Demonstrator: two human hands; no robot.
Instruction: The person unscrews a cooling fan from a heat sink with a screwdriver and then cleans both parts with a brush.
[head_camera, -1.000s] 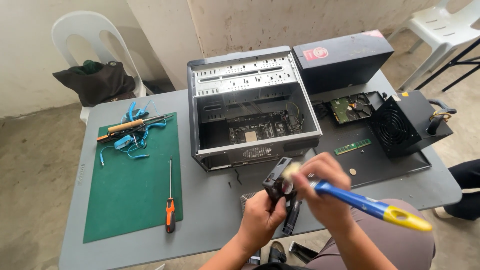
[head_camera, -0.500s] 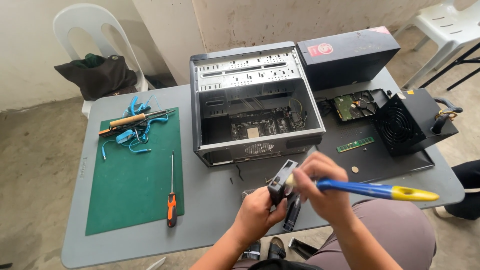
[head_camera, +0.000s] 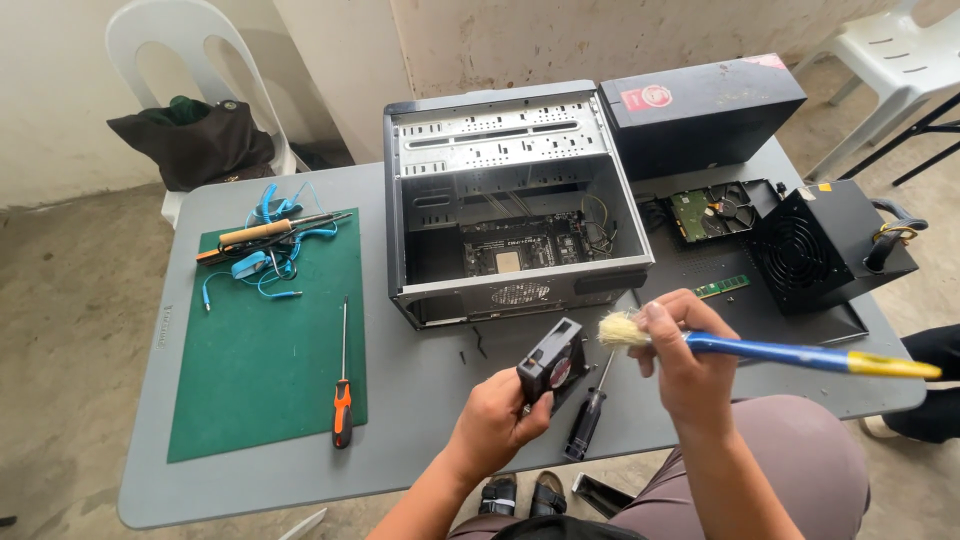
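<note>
The left hand (head_camera: 497, 418), at lower centre of the frame, has its fingers clamped on a small black cooling fan (head_camera: 553, 362), holding it tilted above the near edge of the grey surface (head_camera: 420, 400). The right hand (head_camera: 685, 365), just right of the fan, has its fingers closed around a brush with a blue-and-yellow handle (head_camera: 790, 353); the pale bristles point left and sit just beside the fan's upper edge; contact cannot be confirmed. A black-handled screwdriver (head_camera: 585, 420) lies on the surface between the two hands, below the fan. An open computer case (head_camera: 510, 205) occupies the centre of the frame, its motherboard visible inside. A black box (head_camera: 700, 110) stands at upper right, touching the case. A black power supply unit (head_camera: 825, 245) and a hard drive (head_camera: 715, 212) rest at right, with a green memory module (head_camera: 722, 287) near them. A green mat (head_camera: 270, 350) covers the left part of the surface and carries an orange-handled screwdriver (head_camera: 342, 395) and blue cables (head_camera: 265, 255). A white plastic chair (head_camera: 185, 60) with a dark bag (head_camera: 190, 145) stands at upper left.
</note>
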